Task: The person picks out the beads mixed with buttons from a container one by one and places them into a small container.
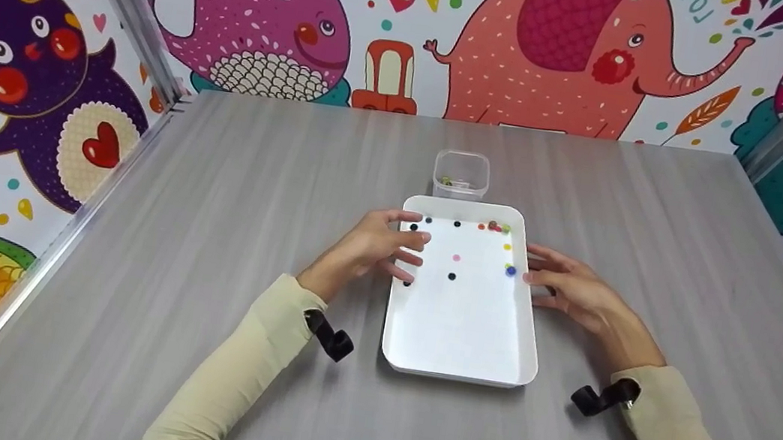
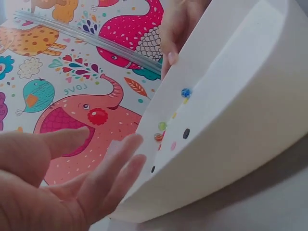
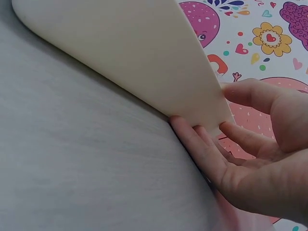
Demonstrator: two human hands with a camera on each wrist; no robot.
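A white rectangular tray (image 1: 456,334) lies lengthwise on the table between both hands. Over its left rim reaches my left hand (image 1: 381,244), fingers spread and holding nothing. At the right side, my right hand (image 1: 572,288) grips the tray, a digit at the rim and other fingertips against the outer wall in the right wrist view. Black beads (image 1: 450,276) and a pink bead (image 1: 456,258) are scattered inside. Along the right wall sit a blue bead (image 1: 510,270) and a yellow bead (image 1: 506,247); red, orange and green beads (image 1: 506,228) cluster in the far right corner.
Just behind the tray stands a clear plastic box (image 1: 462,172) with a few small greenish pieces in it. Grey wood-grain table (image 1: 278,160) extends around. Printed cartoon panels (image 1: 275,15) and metal posts (image 1: 125,3) border its back and sides.
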